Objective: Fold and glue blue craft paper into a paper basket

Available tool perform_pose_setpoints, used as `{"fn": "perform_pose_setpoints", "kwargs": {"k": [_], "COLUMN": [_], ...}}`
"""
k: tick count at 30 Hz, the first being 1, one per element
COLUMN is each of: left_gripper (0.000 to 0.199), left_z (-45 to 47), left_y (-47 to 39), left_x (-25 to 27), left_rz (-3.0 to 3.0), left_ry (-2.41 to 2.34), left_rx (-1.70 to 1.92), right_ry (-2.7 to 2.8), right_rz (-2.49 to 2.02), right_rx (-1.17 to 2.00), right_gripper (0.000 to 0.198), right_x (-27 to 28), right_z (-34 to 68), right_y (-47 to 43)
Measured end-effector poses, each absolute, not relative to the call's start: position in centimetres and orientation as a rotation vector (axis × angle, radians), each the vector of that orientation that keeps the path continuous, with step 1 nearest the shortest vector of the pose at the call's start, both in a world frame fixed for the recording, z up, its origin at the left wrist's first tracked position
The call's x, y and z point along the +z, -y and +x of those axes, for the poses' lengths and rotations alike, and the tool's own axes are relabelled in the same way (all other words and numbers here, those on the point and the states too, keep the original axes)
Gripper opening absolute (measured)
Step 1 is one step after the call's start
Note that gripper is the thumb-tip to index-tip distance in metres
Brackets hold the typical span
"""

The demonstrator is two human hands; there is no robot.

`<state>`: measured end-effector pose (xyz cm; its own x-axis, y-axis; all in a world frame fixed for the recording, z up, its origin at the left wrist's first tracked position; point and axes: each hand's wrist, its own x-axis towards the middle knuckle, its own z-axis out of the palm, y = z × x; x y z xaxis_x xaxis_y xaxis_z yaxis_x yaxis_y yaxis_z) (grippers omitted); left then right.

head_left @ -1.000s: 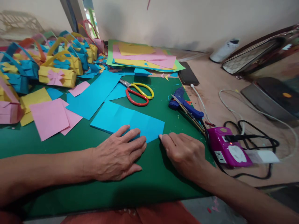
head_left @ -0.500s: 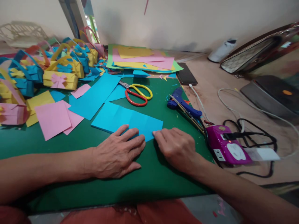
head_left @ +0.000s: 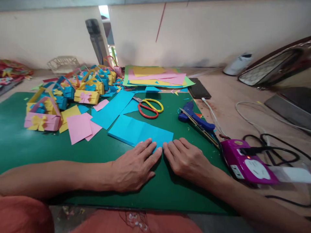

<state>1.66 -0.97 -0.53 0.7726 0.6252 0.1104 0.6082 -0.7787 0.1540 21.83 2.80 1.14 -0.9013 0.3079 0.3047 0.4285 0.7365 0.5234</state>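
A folded sheet of blue paper (head_left: 139,129) lies on the green board in front of me. My left hand (head_left: 136,166) rests flat over its near edge, fingers stretched out and pressing on it. At the sheet's near right corner is my right hand (head_left: 186,157), its fingers bent and close together, with the fingertips on the paper edge; the thumb is hidden. Beyond the sheet lie scissors (head_left: 149,108) with one red and one yellow handle. Another blue sheet (head_left: 113,108) reaches under the scissors' blades.
Several small paper baskets (head_left: 42,121) stand at the left, near pink paper pieces (head_left: 79,127). Stacked coloured sheets (head_left: 157,77) lie at the back. On the right are a blue glue gun (head_left: 198,118), a phone (head_left: 199,88) and a purple power strip (head_left: 247,161) with cables.
The camera view has tilted up and turned left. My left fingers have slid right along the blue paper, closer to my right hand, whose fingers now reach further onto the corner.
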Motion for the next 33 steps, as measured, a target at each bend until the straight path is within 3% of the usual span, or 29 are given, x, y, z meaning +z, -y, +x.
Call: {"fn": "perform_pose_setpoints", "kwargs": {"k": [17,21,26,33], "left_gripper": [0.055,0.053,0.047,0.039], "left_z": [2.6,2.4,1.8,0.3], "left_y": [1.8,1.6,0.3,-2.2], "left_x": [-0.2,-0.2,0.0,1.4], "left_rz": [2.834,2.778,2.455,1.868], "left_ry": [-1.032,-1.101,-0.965,-1.106], "left_rx": [0.389,0.426,0.689,1.012], "right_ry": [2.552,2.52,2.472,2.729], "right_rz": [-0.546,-0.748,-1.075,-0.633], "right_rx": [-1.239,-1.308,-1.221,-0.896], "right_gripper": [0.018,0.024,0.026,0.015], "right_x": [2.9,4.3,4.2,2.0], "right_z": [21.9,21.5,20.7,18.5], "right_y": [-5.4,-7.4,-7.4,-3.4]}}
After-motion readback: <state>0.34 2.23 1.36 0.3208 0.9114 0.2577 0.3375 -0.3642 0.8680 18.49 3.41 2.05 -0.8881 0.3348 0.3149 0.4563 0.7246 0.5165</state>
